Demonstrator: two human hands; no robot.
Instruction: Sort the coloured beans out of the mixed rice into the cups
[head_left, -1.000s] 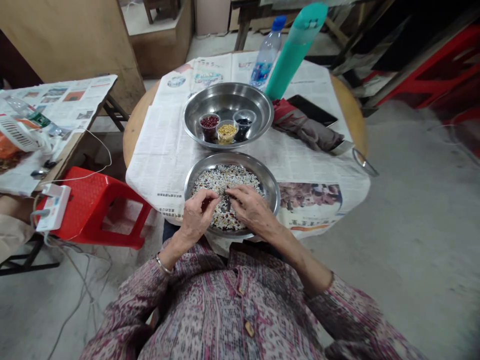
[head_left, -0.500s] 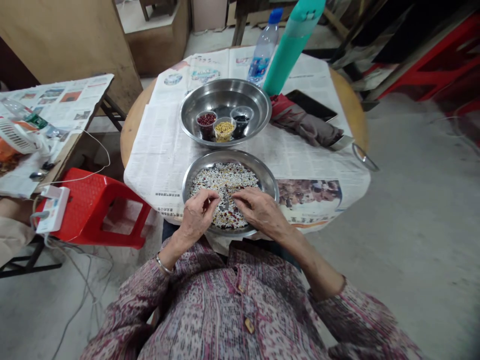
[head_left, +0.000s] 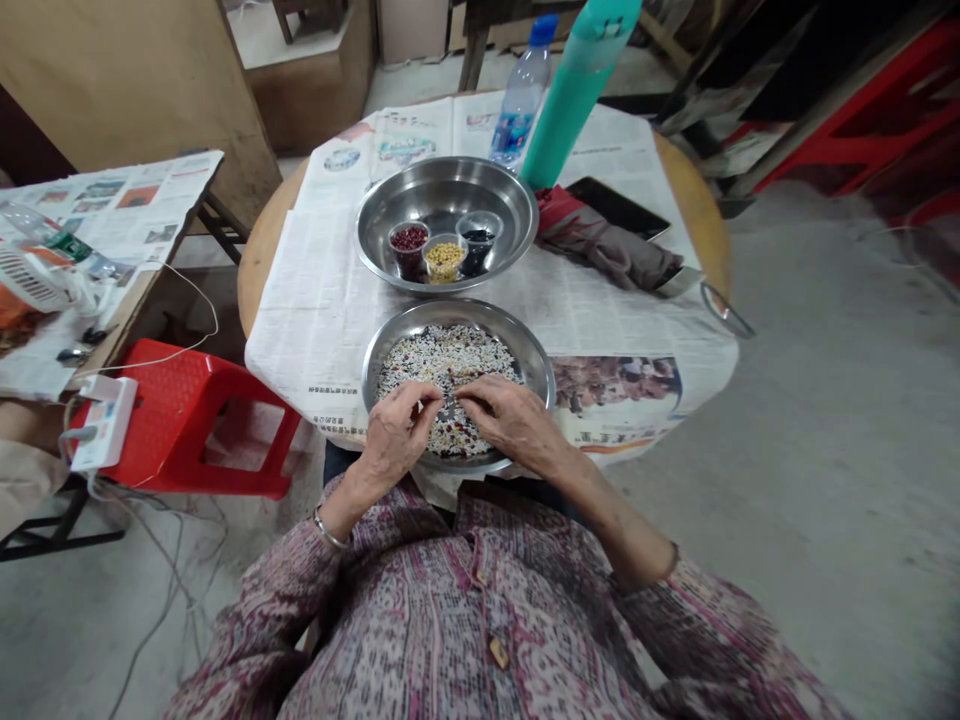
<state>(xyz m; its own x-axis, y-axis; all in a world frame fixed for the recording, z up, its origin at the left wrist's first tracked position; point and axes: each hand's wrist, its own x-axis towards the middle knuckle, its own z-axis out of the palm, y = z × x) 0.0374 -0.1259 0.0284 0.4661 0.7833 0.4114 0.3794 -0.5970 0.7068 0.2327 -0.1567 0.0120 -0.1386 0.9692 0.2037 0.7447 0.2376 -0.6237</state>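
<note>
A shallow steel basin (head_left: 538,358) stands at the table's near edge, its bottom covered with a mix of white grains (head_left: 450,347) and red, yellow and dark beans. Over its left part my left hand (head_left: 396,428) is closed in a pinch, thumb against fingertips. My right hand (head_left: 516,418) pinches too, just across from it, fingertips low over the grains. Whatever is between the fingers of either hand is too small to make out. Behind, a larger steel basin (head_left: 435,182) holds clear cups of red beans (head_left: 409,242), yellow beans (head_left: 445,256) and black beans (head_left: 478,240).
Newspaper (head_left: 307,300) covers the round table. A water bottle (head_left: 519,100), a green bottle (head_left: 574,110), a dark phone-like slab (head_left: 619,208) and a folded grey-red cloth item (head_left: 615,248) lie beyond. Left are a red stool (head_left: 180,385), a power strip (head_left: 105,425) and loose cables.
My right hand has shifted slightly left, so the two pinches are closer together. My left hand stays almost in place. The whole view has moved a little.
</note>
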